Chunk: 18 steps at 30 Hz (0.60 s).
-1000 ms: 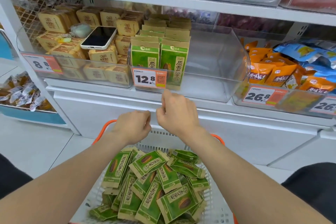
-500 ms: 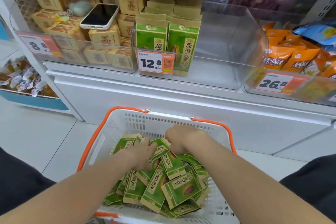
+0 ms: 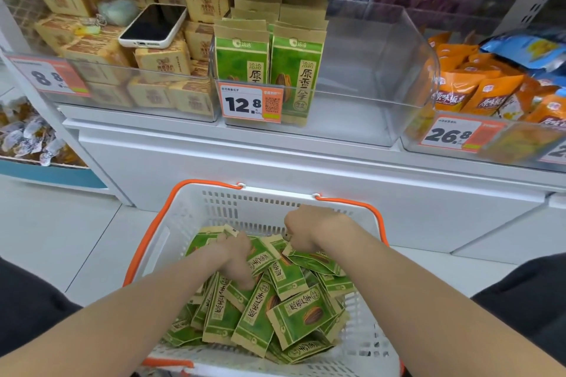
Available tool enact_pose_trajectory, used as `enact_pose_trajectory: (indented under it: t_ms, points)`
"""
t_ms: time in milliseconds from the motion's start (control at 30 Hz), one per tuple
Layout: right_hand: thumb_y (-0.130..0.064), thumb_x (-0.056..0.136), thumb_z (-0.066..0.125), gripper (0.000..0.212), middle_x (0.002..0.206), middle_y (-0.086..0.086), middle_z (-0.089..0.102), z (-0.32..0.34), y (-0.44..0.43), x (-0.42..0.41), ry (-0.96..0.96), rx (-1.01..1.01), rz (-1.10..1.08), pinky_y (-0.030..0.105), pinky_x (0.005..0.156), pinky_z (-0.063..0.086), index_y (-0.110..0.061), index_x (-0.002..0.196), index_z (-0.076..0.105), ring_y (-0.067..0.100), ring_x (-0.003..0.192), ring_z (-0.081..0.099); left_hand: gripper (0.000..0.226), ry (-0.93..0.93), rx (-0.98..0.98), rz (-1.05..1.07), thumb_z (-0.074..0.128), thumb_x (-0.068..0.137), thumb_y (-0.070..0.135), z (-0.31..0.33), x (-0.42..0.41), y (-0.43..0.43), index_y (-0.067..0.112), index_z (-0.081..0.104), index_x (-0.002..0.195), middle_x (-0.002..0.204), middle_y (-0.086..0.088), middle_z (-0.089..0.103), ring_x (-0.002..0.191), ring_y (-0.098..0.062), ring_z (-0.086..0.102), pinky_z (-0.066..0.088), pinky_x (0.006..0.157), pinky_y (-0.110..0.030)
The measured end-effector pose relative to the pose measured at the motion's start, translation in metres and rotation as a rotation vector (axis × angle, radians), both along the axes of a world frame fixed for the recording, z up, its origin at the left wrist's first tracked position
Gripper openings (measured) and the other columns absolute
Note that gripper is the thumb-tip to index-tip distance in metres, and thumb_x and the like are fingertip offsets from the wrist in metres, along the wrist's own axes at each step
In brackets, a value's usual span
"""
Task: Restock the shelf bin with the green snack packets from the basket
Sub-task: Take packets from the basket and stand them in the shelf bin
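Two hands dropped from the shelf bin [image 3: 398, 76] into the basket [image 3: 183, 217]. Left hand [image 3: 235, 257] and right hand [image 3: 303, 231] curl into green snack packets [image 3: 300, 315], grabbing more.

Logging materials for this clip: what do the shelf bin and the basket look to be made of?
Shelf bin: clear rigid plastic, probably acrylic, glossy; the shelf shows through its walls. Basket: white moulded plastic, matt, with slotted walls and an orange rim that looks plastic too.
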State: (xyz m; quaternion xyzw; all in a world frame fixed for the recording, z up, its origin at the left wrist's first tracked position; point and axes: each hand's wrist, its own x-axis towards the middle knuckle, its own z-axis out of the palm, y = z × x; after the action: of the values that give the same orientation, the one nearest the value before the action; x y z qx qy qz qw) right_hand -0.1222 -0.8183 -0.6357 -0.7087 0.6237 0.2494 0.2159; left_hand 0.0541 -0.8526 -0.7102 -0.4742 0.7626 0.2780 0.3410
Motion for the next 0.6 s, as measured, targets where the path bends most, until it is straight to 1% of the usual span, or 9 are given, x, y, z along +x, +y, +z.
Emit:
enact_pose_trajectory:
  t_ms: [67, 133, 200, 267, 333, 367, 433, 533, 600]
  points:
    - [-0.007, 0.098, 0.049, 0.015, 0.088, 0.004, 0.056, 0.002, 0.003, -0.002, 0.013, 0.018, -0.031, 0.033, 0.063, 0.047, -0.013, 0.085, 0.051, 0.018, 0.069, 0.054, 0.085, 0.031, -0.028, 0.017, 0.081, 0.083, 0.038, 0.005, 0.001, -0.001, 0.007, 0.037, 0.148, 0.146, -0.015, 0.04, 0.146, -0.041, 0.033, 0.038, 0.119, -0.051]
    - [-0.01, 0.101, 0.049, 0.017, 0.09, 0.005, 0.056, 0.006, 0.006, -0.004, 0.001, 0.009, -0.098, 0.035, 0.069, 0.05, -0.012, 0.083, 0.05, 0.018, 0.07, 0.053, 0.086, 0.112, -0.07, 0.079, 0.084, 0.078, 0.038, 0.009, 0.002, 0.0, 0.008, 0.036, 0.143, 0.141, -0.013, 0.041, 0.139, -0.037, 0.037, 0.041, 0.114, -0.049]
    - [-0.023, 0.107, 0.044, 0.026, 0.1, 0.009, 0.062, 0.008, 0.007, -0.008, -0.053, -0.026, -0.196, 0.038, 0.081, 0.055, -0.008, 0.09, 0.057, 0.021, 0.079, 0.058, 0.086, 0.244, -0.105, 0.185, 0.089, 0.069, 0.037, 0.008, 0.003, 0.001, 0.014, 0.035, 0.133, 0.13, -0.008, 0.044, 0.127, -0.03, 0.042, 0.045, 0.107, -0.047]
    - [-0.044, 0.109, 0.039, 0.047, 0.106, 0.012, 0.064, 0.009, 0.005, -0.013, -0.221, -0.093, -0.388, 0.039, 0.084, 0.056, -0.004, 0.091, 0.059, 0.025, 0.085, 0.06, 0.085, 0.36, -0.117, 0.252, 0.092, 0.06, 0.036, 0.006, 0.006, 0.002, 0.021, 0.037, 0.123, 0.119, -0.003, 0.047, 0.116, -0.023, 0.047, 0.051, 0.1, -0.046]
    - [-0.06, 0.101, 0.048, 0.057, 0.098, 0.011, 0.069, 0.013, 0.004, -0.016, -0.511, -0.147, -0.726, 0.039, 0.072, 0.063, -0.004, 0.092, 0.06, 0.028, 0.078, 0.07, 0.086, 0.477, -0.121, 0.26, 0.093, 0.051, 0.039, 0.008, 0.007, 0.004, 0.029, 0.038, 0.116, 0.113, 0.003, 0.051, 0.107, -0.017, 0.053, 0.056, 0.093, -0.044]
    - [-0.06, 0.097, 0.057, 0.055, 0.098, 0.012, 0.072, 0.016, 0.004, -0.016, -0.627, -0.15, -0.853, 0.039, 0.069, 0.065, -0.005, 0.099, 0.062, 0.029, 0.078, 0.074, 0.088, 0.541, -0.12, 0.257, 0.092, 0.049, 0.04, 0.012, 0.006, 0.007, 0.03, 0.038, 0.117, 0.112, 0.004, 0.052, 0.106, -0.016, 0.054, 0.056, 0.091, -0.044]
    - [-0.045, 0.093, 0.073, 0.041, 0.101, 0.01, 0.075, 0.02, 0.007, -0.016, -0.765, -0.109, -0.98, 0.037, 0.065, 0.066, -0.009, 0.11, 0.064, 0.027, 0.077, 0.078, 0.089, 0.665, -0.117, 0.28, 0.093, 0.049, 0.042, 0.019, 0.001, 0.012, 0.032, 0.039, 0.119, 0.113, 0.005, 0.055, 0.107, -0.017, 0.057, 0.057, 0.09, -0.045]
    - [-0.017, 0.087, 0.084, 0.023, 0.091, 0.008, 0.08, 0.02, 0.011, -0.016, -0.913, -0.136, -0.953, 0.04, 0.071, 0.066, -0.01, 0.105, 0.072, 0.023, 0.076, 0.079, 0.094, 0.942, 0.023, 0.446, 0.104, 0.053, 0.047, 0.03, -0.005, 0.014, 0.033, 0.048, 0.127, 0.118, 0.0, 0.068, 0.105, -0.024, 0.072, 0.062, 0.086, -0.051]
    - [-0.011, 0.079, 0.089, 0.022, 0.088, 0.008, 0.079, 0.024, 0.01, -0.02, -0.908, -0.246, -0.88, 0.043, 0.071, 0.066, -0.012, 0.096, 0.076, 0.021, 0.075, 0.077, 0.077, 1.086, 0.076, 0.53, 0.1, 0.066, 0.043, 0.04, -0.005, 0.01, 0.028, 0.06, 0.13, 0.117, 0.0, 0.076, 0.103, -0.021, 0.077, 0.064, 0.09, -0.05]
